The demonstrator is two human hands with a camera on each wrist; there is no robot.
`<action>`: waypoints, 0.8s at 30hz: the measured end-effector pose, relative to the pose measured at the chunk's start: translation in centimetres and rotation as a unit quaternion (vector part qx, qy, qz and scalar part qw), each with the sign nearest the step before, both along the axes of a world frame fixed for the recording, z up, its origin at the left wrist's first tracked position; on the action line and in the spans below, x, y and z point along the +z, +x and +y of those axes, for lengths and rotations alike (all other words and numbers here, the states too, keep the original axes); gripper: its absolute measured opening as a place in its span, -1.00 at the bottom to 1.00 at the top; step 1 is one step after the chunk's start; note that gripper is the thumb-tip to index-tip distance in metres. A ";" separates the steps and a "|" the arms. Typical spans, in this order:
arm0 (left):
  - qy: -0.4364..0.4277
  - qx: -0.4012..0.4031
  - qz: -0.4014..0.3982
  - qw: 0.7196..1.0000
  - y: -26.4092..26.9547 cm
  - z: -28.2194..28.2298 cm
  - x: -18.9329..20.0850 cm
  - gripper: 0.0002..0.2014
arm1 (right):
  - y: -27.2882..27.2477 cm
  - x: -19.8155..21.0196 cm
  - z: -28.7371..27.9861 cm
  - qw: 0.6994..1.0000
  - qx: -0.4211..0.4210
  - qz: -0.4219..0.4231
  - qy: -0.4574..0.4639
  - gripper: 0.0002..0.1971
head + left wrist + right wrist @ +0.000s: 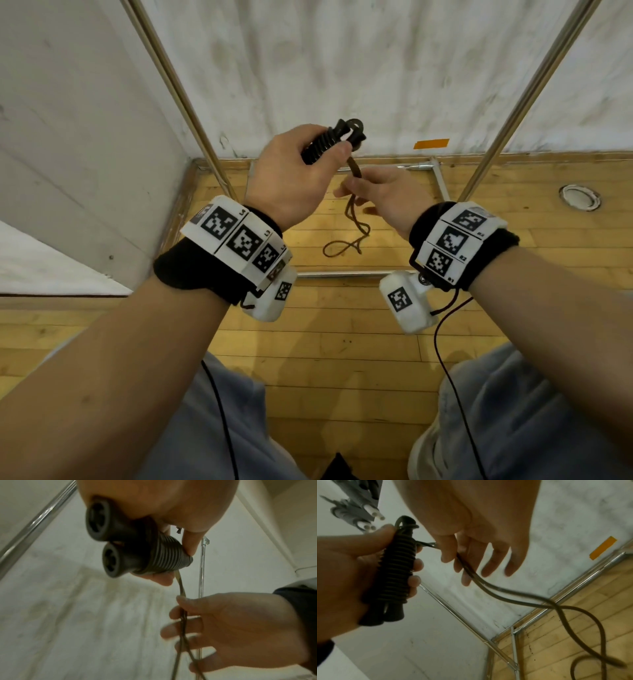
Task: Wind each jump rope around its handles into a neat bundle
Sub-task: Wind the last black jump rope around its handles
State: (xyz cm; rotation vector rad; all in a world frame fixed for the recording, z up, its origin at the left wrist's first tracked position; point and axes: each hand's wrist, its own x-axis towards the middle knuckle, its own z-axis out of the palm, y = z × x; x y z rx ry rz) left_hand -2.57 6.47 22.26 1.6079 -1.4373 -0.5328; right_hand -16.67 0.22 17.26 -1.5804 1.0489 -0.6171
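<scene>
The left hand (291,171) grips the two black jump rope handles (325,144) held side by side, with brown rope (513,592) coiled tightly around them, raised in front of the far white wall (342,68). Just right and nearer, the right hand (383,195) pinches the doubled loose rope between thumb and fingers, its tail hanging looped above the wooden floor (325,325). The wrist bands (239,236) carry square coded tags lettered L3, L4, R1 and R2.

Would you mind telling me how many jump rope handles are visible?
2: both handles sit side by side in the left hand, bound together by coils of rope.
</scene>
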 end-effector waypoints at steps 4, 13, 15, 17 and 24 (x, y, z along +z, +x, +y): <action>0.015 0.037 -0.080 0.996 1.1 -0.5 -0.6 -0.70 | 0.0 0.0 0.6 0.994 -0.009 0.098 -0.043 -0.62; 0.090 0.070 -0.271 0.956 3.2 -1.2 -2.6 -0.62 | -0.6 1.6 0.3 0.952 0.031 0.210 -0.223 -0.57; 0.102 0.062 -0.289 0.950 3.0 -1.2 -3.0 -0.62 | -0.9 1.9 0.2 0.937 0.055 0.230 -0.257 -0.57; 0.120 0.057 -0.302 0.944 2.8 -1.3 -3.1 -0.63 | -1.0 2.2 0.6 0.918 0.085 0.253 -0.292 -0.57; 0.193 -0.030 -0.352 0.915 1.8 -1.5 -3.7 -0.73 | -1.3 3.7 1.2 0.910 0.118 0.236 -0.320 -0.61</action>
